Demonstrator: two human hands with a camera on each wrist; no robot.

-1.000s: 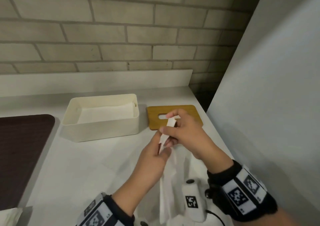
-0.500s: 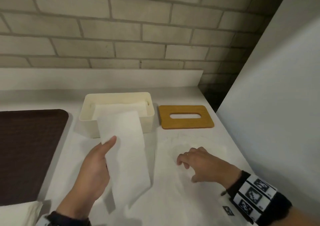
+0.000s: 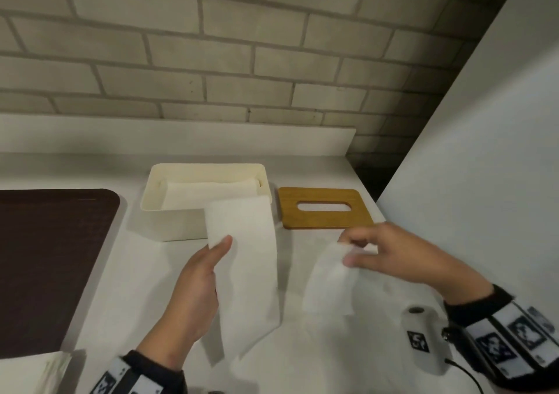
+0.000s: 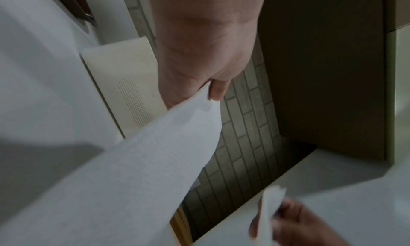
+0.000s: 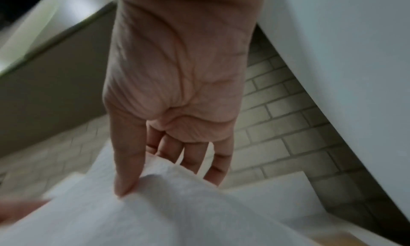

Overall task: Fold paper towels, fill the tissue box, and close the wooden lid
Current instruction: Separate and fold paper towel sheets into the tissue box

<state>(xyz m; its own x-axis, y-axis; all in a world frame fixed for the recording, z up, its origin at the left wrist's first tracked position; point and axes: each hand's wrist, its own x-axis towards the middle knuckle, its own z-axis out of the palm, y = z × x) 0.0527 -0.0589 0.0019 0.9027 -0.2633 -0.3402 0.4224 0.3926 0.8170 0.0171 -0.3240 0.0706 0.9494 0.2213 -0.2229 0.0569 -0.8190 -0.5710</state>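
Observation:
A cream tissue box (image 3: 169, 218) stands open at the back of the white counter with folded paper towels inside (image 3: 208, 192). The wooden lid (image 3: 325, 221) with its slot lies flat just right of the box. My left hand (image 3: 208, 260) holds a folded paper towel strip (image 3: 245, 257) upright in front of the box, thumb pressed on its face (image 4: 216, 90). My right hand (image 3: 363, 251) pinches the top edge of a second loose paper towel (image 3: 329, 281) between thumb and fingers, lifting it off the counter (image 5: 155, 188).
A dark brown mat (image 3: 45, 257) covers the counter's left side. A stack of white paper (image 3: 30, 372) sits at the bottom left. A white wall panel (image 3: 484, 182) rises close on the right. A brick wall and white ledge (image 3: 181, 139) run behind the box.
One second ago both hands held one towel together. The left hand then carried the folded strip toward the box, and the right hand went down and has now lifted a second towel.

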